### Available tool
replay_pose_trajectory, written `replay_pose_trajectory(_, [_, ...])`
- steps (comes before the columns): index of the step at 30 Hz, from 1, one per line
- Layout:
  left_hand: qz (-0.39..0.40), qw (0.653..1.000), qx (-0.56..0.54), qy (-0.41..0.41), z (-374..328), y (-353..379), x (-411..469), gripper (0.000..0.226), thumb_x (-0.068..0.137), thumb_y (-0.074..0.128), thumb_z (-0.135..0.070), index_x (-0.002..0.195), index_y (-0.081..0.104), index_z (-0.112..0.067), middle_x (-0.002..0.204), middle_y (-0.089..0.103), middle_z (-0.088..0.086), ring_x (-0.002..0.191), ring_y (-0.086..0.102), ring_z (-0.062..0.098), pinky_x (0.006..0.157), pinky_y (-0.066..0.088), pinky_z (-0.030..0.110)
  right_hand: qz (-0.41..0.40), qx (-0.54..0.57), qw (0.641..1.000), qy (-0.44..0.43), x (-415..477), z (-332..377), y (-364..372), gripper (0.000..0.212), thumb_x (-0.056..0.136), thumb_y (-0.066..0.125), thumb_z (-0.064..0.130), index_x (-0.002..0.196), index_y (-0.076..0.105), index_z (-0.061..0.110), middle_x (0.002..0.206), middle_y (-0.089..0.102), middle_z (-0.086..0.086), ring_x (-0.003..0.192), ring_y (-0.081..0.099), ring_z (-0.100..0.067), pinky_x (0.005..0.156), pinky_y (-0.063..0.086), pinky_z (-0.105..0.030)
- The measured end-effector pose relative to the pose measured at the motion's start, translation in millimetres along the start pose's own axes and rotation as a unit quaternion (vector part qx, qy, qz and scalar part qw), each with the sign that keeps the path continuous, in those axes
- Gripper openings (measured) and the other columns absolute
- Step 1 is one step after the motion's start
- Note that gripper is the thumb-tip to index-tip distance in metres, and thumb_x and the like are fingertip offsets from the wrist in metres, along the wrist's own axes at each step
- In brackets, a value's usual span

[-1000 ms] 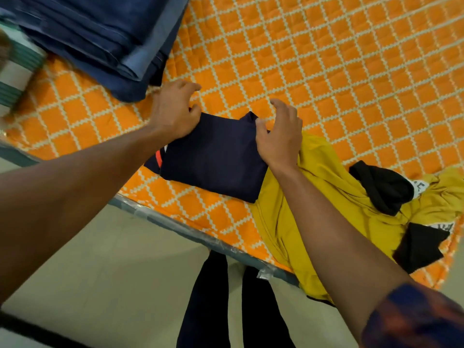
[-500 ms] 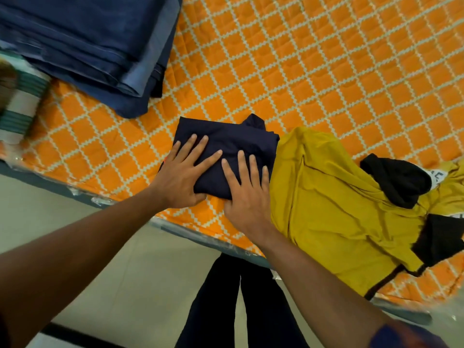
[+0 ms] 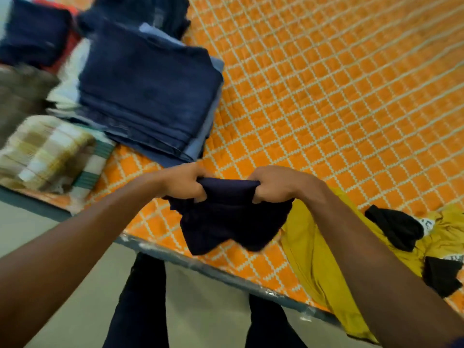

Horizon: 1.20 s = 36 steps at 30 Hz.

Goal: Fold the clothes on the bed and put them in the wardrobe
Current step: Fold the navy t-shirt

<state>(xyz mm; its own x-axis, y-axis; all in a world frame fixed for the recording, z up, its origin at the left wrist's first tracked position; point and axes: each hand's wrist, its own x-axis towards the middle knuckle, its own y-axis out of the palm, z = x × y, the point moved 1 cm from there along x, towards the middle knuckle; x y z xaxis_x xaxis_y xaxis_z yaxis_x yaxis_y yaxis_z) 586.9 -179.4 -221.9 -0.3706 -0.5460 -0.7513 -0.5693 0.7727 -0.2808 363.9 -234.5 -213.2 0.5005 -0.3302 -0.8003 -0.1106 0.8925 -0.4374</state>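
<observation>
A folded navy garment (image 3: 229, 219) hangs just above the orange quilted bed (image 3: 326, 96) near its front edge. My left hand (image 3: 184, 183) grips its upper left corner and my right hand (image 3: 273, 183) grips its upper right corner, fingers curled into the cloth. The lower part of the garment droops toward the mattress. To the right lies an unfolded mustard-yellow shirt (image 3: 319, 259) with black trim (image 3: 394, 227), partly under my right forearm.
A stack of folded blue jeans (image 3: 148, 96) sits at the back left of the bed. Left of it lie a plaid folded cloth (image 3: 47, 149), a brown one (image 3: 20, 96) and a navy one (image 3: 32, 33). The bed's edge (image 3: 213, 270) runs diagonally, with floor and my legs below.
Both hands went from pressing flat on the navy garment to gripping its top corners and lifting it off the bed. The view swung left, showing more folded stacks.
</observation>
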Motion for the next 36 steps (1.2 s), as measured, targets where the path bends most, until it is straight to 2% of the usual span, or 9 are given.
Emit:
replay_pose_trajectory(6, [0.025,0.971,-0.237,0.001,89,-152,-96,0.061,0.053,0.052,0.001,0.112,0.066,0.002,0.084,0.072,0.015,0.057,0.067,0.019,0.042,0.048,0.021,-0.005,0.002,1.000,-0.029,60,172,-119,0.014,0.069,0.078,0.018,0.080,0.075,0.010,0.069,0.068,0.007,0.070,0.065,-0.016,0.064,0.049,-0.032])
replay_pose_trajectory(9, [-0.046,0.953,-0.301,-0.002,156,-254,-137,0.039,0.057,0.055,0.001,0.093,0.069,0.002,0.073,0.069,0.019,0.051,0.065,0.022,0.041,0.049,0.022,-0.013,-0.011,0.999,-0.042,114,281,-192,0.015,0.058,0.078,0.015,0.072,0.075,0.011,0.063,0.068,0.005,0.059,0.063,-0.013,0.058,0.047,-0.028])
replay_pose_trajectory(13, [-0.255,0.916,-0.309,0.035,230,-368,-192,0.036,0.048,0.059,-0.009,0.082,0.070,-0.012,0.073,0.062,0.015,0.057,0.059,0.024,0.050,0.048,0.026,-0.134,-0.118,0.980,-0.085,192,413,-292,0.007,0.068,0.080,0.012,0.068,0.072,0.011,0.061,0.066,0.001,0.062,0.063,-0.017,0.065,0.050,-0.035])
replay_pose_trajectory(15, [-0.412,0.871,-0.266,0.036,254,-410,-205,0.032,0.048,0.057,-0.014,0.076,0.070,-0.019,0.071,0.059,0.008,0.063,0.055,0.022,0.056,0.044,0.027,-0.217,-0.135,0.960,-0.112,222,452,-325,0.006,0.081,0.075,0.007,0.080,0.072,0.012,0.074,0.067,-0.007,0.078,0.066,-0.029,0.071,0.051,-0.038])
replay_pose_trajectory(18, [-0.594,0.798,-0.097,0.003,283,-456,-212,0.042,0.061,0.052,-0.020,0.097,0.071,-0.026,0.088,0.070,0.003,0.083,0.064,0.027,0.068,0.049,0.029,-0.333,-0.200,0.905,-0.174,276,499,-355,0.032,0.083,0.065,0.002,0.111,0.076,0.014,0.096,0.072,-0.015,0.098,0.067,-0.034,0.076,0.043,-0.034])
replay_pose_trajectory(22, [-0.619,0.782,0.070,-0.021,319,-448,-152,0.034,0.074,0.058,-0.019,0.108,0.061,-0.019,0.106,0.067,0.010,0.099,0.062,0.040,0.071,0.041,0.037,-0.378,-0.234,0.871,-0.209,360,509,-354,0.061,0.074,0.054,-0.001,0.125,0.072,0.027,0.128,0.070,-0.008,0.120,0.062,-0.032,0.097,0.050,-0.042])
replay_pose_trajectory(27, [-0.477,0.860,0.152,-0.096,364,-379,-41,0.049,0.085,0.064,-0.037,0.128,0.053,-0.016,0.125,0.056,0.009,0.116,0.051,0.035,0.079,0.046,0.043,-0.260,-0.289,0.914,-0.114,457,445,-291,0.069,0.082,0.053,0.001,0.144,0.056,0.032,0.157,0.045,-0.004,0.142,0.044,-0.029,0.112,0.041,-0.043])
replay_pose_trajectory(33, [-0.593,0.793,0.111,-0.076,374,-388,-20,0.065,0.083,0.043,-0.076,0.111,0.069,-0.023,0.112,0.063,0.004,0.108,0.053,0.030,0.083,0.042,0.045,-0.339,-0.237,0.902,-0.120,477,409,-261,0.072,0.082,0.056,0.006,0.151,0.047,0.025,0.164,0.033,-0.008,0.149,0.033,-0.029,0.118,0.035,-0.046])
replay_pose_trajectory(36, [-0.570,0.803,0.141,-0.105,383,-399,-20,0.070,0.085,0.043,-0.072,0.139,0.054,-0.029,0.149,0.044,0.010,0.137,0.037,0.034,0.100,0.037,0.051,-0.369,-0.149,0.906,-0.144,473,414,-260,0.072,0.077,0.040,0.014,0.148,0.052,0.019,0.162,0.036,-0.011,0.150,0.033,-0.027,0.123,0.027,-0.040])
